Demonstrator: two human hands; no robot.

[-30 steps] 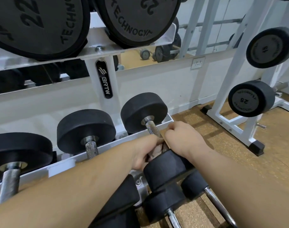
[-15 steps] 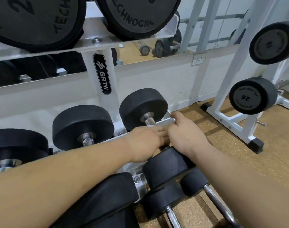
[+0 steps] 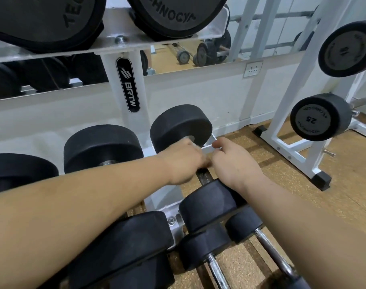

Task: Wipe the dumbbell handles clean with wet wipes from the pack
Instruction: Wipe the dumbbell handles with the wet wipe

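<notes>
A black dumbbell lies on the white rack's lower rail, its far head (image 3: 181, 127) at the back and its near head (image 3: 209, 205) toward me. Only a short dark stretch of its knurled handle (image 3: 205, 176) shows. My left hand (image 3: 184, 161) curls over the upper part of that handle and is slightly blurred. My right hand (image 3: 234, 163) sits just right of it, touching the left hand, with its fingers curled down by the rail end. Its fingertips are hidden. No wipe or wipe pack is visible.
More black dumbbells (image 3: 103, 147) sit to the left on the same white rack (image 3: 128, 84), and large ones fill the shelf above. Smaller chrome-handled dumbbells (image 3: 215, 265) lie below. A second white rack (image 3: 286, 130) with round weights stands on the cork floor at right.
Both hands have slid up the handle toward the far head, uncovering its lower knurled part. The view has moved closer and slightly down.
</notes>
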